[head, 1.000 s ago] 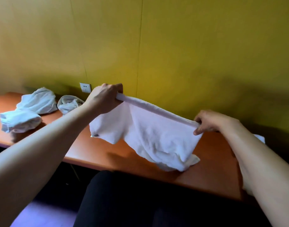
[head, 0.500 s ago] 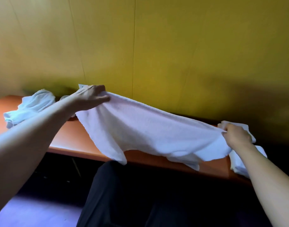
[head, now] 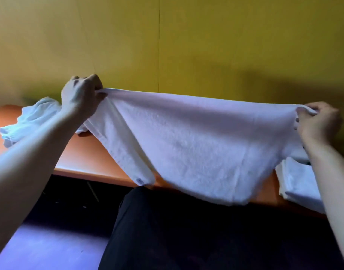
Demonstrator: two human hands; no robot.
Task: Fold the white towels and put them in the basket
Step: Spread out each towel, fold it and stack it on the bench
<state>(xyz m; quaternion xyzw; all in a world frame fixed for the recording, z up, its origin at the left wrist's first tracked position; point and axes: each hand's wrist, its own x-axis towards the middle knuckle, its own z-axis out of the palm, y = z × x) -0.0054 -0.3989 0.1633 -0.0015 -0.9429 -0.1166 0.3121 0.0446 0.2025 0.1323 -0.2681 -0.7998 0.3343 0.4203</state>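
The left hand (head: 80, 96) and right hand (head: 317, 121) each pinch a top corner of a white towel (head: 196, 143), holding it stretched wide in the air above the orange bench (head: 85, 152). Crumpled towels (head: 30, 119) lie on the bench at the left; folded towels (head: 299, 184) rest at the right edge.
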